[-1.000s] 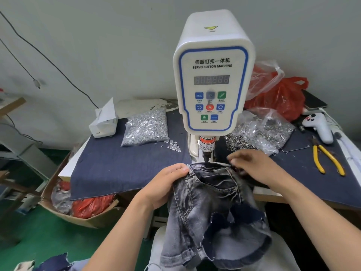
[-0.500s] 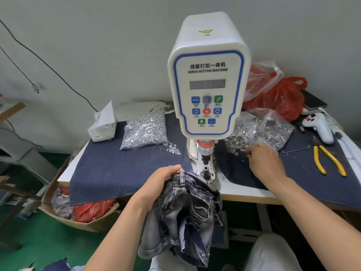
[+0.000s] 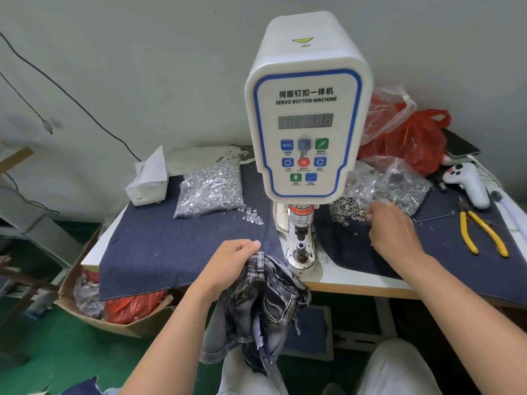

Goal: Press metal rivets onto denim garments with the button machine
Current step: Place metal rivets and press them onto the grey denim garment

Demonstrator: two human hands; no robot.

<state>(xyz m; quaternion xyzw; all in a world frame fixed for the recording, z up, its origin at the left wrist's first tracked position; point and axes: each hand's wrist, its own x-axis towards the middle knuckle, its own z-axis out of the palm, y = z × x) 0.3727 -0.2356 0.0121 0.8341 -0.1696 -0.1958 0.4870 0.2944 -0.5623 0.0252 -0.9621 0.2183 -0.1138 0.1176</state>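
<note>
White servo button machine [image 3: 306, 109] sits centre on the tabletop [image 3: 356, 282]. Grey washed denim garment [image 3: 265, 303] hangs off the 6 o'clock edge: soft, floppy, light, best held at the stiff waistband. Left hand [image 3: 228, 266] clenches it there. Right hand [image 3: 392, 229] at 3 o'clock pinches among small loose silver rivets [image 3: 346, 208]; slippery, whether it holds one I cannot tell.

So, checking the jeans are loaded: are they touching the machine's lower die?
Apart. The head view shows the jeans hanging from the left hand off the table edge, with the lower die bare.
</note>
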